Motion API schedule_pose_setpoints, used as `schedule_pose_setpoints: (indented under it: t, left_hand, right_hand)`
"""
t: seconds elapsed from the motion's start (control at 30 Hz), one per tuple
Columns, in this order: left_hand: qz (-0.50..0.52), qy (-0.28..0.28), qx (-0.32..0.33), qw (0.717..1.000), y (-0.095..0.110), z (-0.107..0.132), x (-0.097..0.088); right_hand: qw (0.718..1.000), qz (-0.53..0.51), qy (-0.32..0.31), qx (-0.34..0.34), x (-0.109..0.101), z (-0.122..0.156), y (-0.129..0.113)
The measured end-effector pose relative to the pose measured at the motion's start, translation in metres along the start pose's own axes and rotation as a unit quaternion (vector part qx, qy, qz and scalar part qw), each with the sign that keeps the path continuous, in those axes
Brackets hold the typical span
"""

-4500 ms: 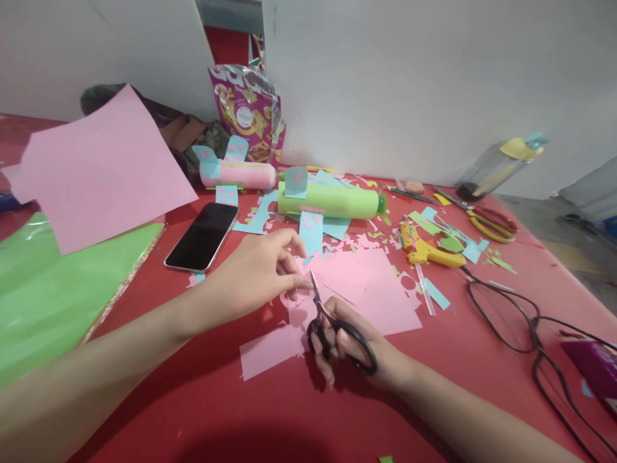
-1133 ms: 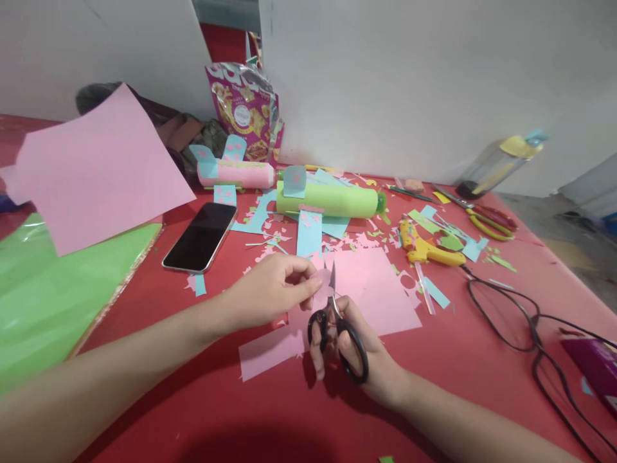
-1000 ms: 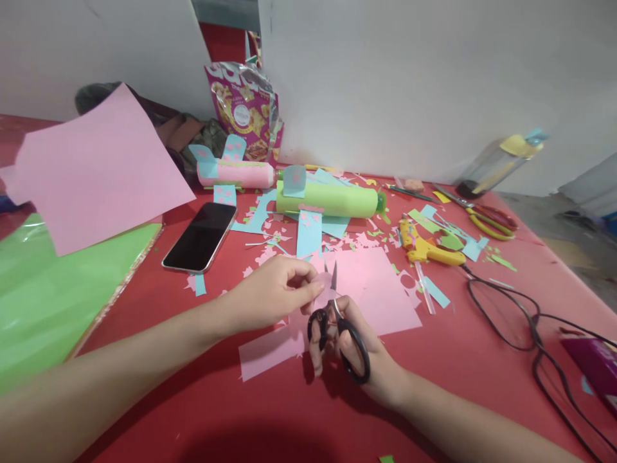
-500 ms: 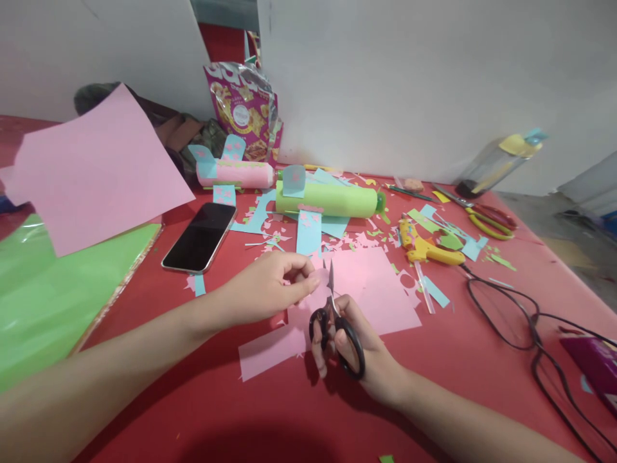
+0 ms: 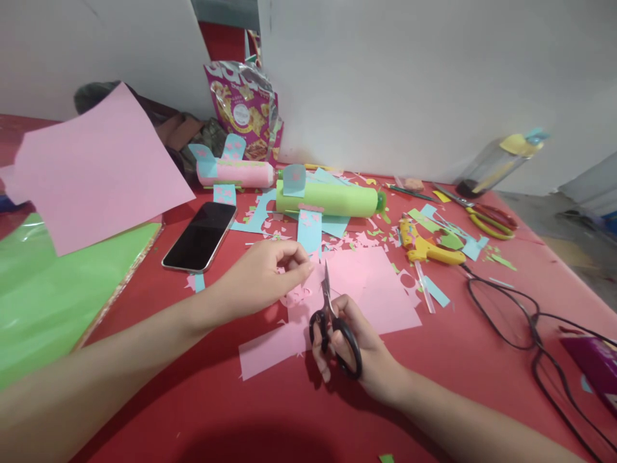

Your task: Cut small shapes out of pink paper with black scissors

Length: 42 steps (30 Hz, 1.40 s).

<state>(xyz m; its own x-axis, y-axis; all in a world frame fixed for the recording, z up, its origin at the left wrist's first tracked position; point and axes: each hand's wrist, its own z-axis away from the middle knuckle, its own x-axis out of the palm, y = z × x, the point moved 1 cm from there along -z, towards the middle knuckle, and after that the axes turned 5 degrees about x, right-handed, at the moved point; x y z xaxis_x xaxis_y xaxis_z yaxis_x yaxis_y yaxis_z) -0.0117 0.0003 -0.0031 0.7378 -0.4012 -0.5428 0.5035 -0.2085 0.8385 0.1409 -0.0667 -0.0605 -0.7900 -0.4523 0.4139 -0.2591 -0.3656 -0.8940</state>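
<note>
My right hand [image 5: 359, 347] grips a pair of black-handled scissors [image 5: 332, 321] through the loops, blades pointing away from me and slightly parted. Close to the blade tips, my left hand [image 5: 270, 273] pinches a small piece of pink paper, mostly hidden by the fingertips. Beneath both hands lie pink paper sheets [image 5: 385, 289] and a pink strip [image 5: 265, 354]. Just beyond stands a light green paper-wrapped tube [image 5: 337, 198] with blue paper fins [image 5: 309, 231]. Behind it on the left is a similar pink tube [image 5: 245, 173].
A phone [image 5: 201, 236] lies left of my hands, near a large pink sheet [image 5: 96, 173] on green wrapping [image 5: 72, 276]. To the right are a yellow glue gun [image 5: 429, 249] with a black cable [image 5: 533, 328], other scissors [image 5: 491, 222] and a bottle [image 5: 496, 166]. A snack bag [image 5: 245, 112] stands behind.
My left hand has shifted slightly up and left, with its pinch still closed. The scissors have moved a little left and their blades look closer together.
</note>
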Motion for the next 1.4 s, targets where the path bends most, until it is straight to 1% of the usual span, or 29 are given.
schedule_pose_setpoints:
  t: [0.1,0.23,0.33,0.47,0.63,0.77,0.9,1.1,1.23,1.4]
  left_hand:
    - [0.0,-0.009,0.003,1.0,0.0,0.001,0.001]
    - [-0.022,-0.063,0.032,0.997,-0.002,0.0,0.003]
    - [-0.052,-0.077,0.05,0.994,-0.004,0.0,0.004]
    - [-0.075,-0.085,0.052,0.992,-0.005,0.0,0.004]
    - [-0.083,-0.118,0.042,0.989,-0.004,0.001,0.001]
    - [-0.095,-0.123,0.043,0.987,-0.003,-0.001,-0.003]
    - [-0.095,-0.14,0.027,0.985,-0.003,-0.002,-0.006]
    - [-0.1,-0.101,0.016,0.99,-0.001,-0.002,-0.012]
    - [-0.1,-0.101,0.019,0.99,-0.001,-0.001,-0.013]
    - [-0.118,-0.128,0.03,0.984,-0.002,-0.003,-0.013]
  right_hand:
    - [1.0,0.005,0.005,0.001,0.0,0.0,0.0]
    - [1.0,0.007,0.009,-0.001,0.001,0.0,0.0]
    - [1.0,-0.008,0.005,0.0,0.001,0.0,0.001]
    - [1.0,-0.022,-0.005,-0.004,0.001,0.001,0.001]
    - [1.0,-0.021,0.001,0.007,0.0,0.001,0.002]
    - [1.0,-0.009,0.002,0.017,0.0,0.0,0.003]
    - [1.0,-0.002,0.008,0.018,0.0,0.0,0.002]
    - [1.0,-0.025,0.003,0.014,0.0,0.001,0.004]
    - [0.999,-0.03,0.0,0.016,-0.001,0.0,0.005]
    - [1.0,-0.018,-0.007,0.011,-0.001,0.001,0.003]
